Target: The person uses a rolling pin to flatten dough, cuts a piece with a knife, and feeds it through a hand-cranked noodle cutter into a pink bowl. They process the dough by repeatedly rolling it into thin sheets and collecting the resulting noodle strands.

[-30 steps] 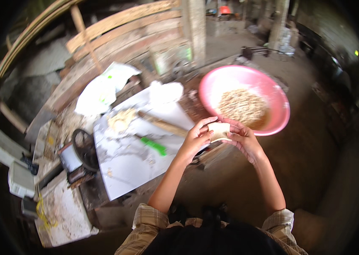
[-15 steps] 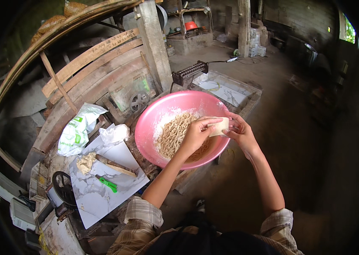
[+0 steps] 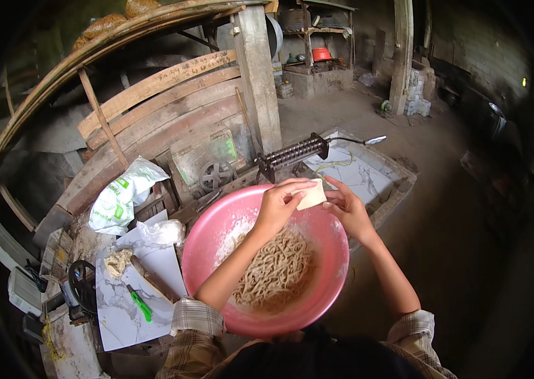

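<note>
Above the far side of a pink basin [image 3: 192, 265], I hold a small flat piece of pale dough [image 3: 312, 196]. My left hand [image 3: 277, 207] is closed on its left side, the thumb in front. My right hand [image 3: 349, 210] has its curled fingers and thumb at the right edge of the piece. Inside the basin lies a heap of brownish dough strips [image 3: 277, 268], like thick noodles, with white flour along the wall. Beyond my hands stands a dark hand-cranked roller machine [image 3: 293, 155] with ridged rollers.
On a marbled board [image 3: 118, 325] at left lie a green cutter knife [image 3: 140, 303], a wooden stick [image 3: 153, 278] and a dough lump [image 3: 117, 262]. A plastic bag [image 3: 162, 232] and a white-green sack [image 3: 125, 197] sit behind. A marbled tray [image 3: 365, 180] extends past the roller machine.
My hands have carried the dough piece from over the basin's right part toward its far rim, closer to the roller machine. The basin now appears lower and nearer in the view.
</note>
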Action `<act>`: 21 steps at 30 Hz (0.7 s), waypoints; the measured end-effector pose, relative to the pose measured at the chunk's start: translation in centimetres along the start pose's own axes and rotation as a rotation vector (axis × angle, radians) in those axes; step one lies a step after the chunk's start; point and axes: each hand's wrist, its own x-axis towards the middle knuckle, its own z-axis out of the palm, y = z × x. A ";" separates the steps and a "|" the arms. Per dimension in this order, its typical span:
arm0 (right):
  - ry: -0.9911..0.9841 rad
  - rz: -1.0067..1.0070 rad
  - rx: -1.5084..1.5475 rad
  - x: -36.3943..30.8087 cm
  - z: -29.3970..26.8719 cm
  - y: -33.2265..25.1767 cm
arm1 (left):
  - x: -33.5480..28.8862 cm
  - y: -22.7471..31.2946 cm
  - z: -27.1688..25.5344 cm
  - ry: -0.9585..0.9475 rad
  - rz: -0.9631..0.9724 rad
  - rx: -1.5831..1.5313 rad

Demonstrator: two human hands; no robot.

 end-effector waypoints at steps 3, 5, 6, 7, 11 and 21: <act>0.068 -0.078 -0.109 3.5 -2.3 0.3 | 4.2 -0.3 -2.1 0.057 0.031 0.147; 0.167 -0.274 -0.208 5.8 -4.9 0.7 | 7.0 -0.9 -2.8 0.085 0.064 0.225; 0.240 -0.349 -0.350 6.8 -6.4 0.5 | 8.4 -1.2 -2.9 0.066 0.093 0.240; 0.302 -0.431 -0.477 7.7 -7.4 0.1 | 9.3 -1.1 -3.4 0.056 0.114 0.270; 0.412 -0.614 -0.854 10.8 -10.7 0.6 | 11.4 -2.9 -4.5 0.075 0.098 0.356; 0.388 -0.756 -1.110 15.3 -16.0 5.4 | 11.5 -3.5 -3.8 0.154 0.049 0.569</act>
